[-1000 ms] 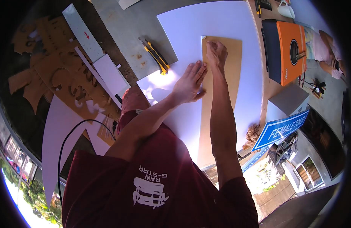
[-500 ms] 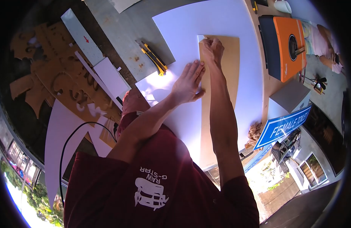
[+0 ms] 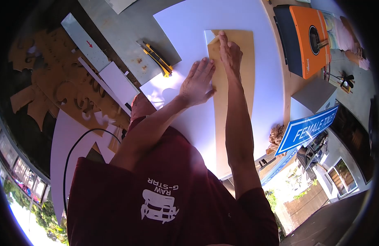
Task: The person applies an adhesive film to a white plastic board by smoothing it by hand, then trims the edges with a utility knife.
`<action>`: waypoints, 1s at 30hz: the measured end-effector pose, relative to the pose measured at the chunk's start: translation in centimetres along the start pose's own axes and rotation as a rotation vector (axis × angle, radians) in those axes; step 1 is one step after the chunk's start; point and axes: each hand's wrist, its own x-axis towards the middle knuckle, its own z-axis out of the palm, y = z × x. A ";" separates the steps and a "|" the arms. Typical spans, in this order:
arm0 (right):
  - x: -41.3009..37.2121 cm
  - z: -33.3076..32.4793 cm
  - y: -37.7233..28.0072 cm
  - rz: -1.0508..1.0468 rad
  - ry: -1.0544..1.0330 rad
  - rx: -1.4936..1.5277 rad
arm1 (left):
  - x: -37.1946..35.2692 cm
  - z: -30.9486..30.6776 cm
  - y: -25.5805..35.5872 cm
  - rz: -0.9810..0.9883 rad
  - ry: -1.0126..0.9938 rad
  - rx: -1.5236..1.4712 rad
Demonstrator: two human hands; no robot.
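Left hand (image 3: pixel 196 84) lies flat, fingers spread, on the white sheet (image 3: pixel 261 86), its fingertips touching the left edge of the brown sheet (image 3: pixel 243 69); right hand (image 3: pixel 229 52) presses on that brown sheet near its 11 o'clock corner, forefinger stretched out. Whether it pinches the lifted corner cannot be made out. Two yellow-and-black knives (image 3: pixel 156 59) lie at 10 o'clock of the left hand, just off the white sheet; an orange case (image 3: pixel 310 37) sits at 2 o'clock and a blue sign (image 3: pixel 306 129) at 4 o'clock, both well apart from the hands.
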 end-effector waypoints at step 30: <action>-22.8 -3.8 24.2 0.135 0.063 0.873 | 16.5 -3.0 -10.3 -0.535 -0.010 0.360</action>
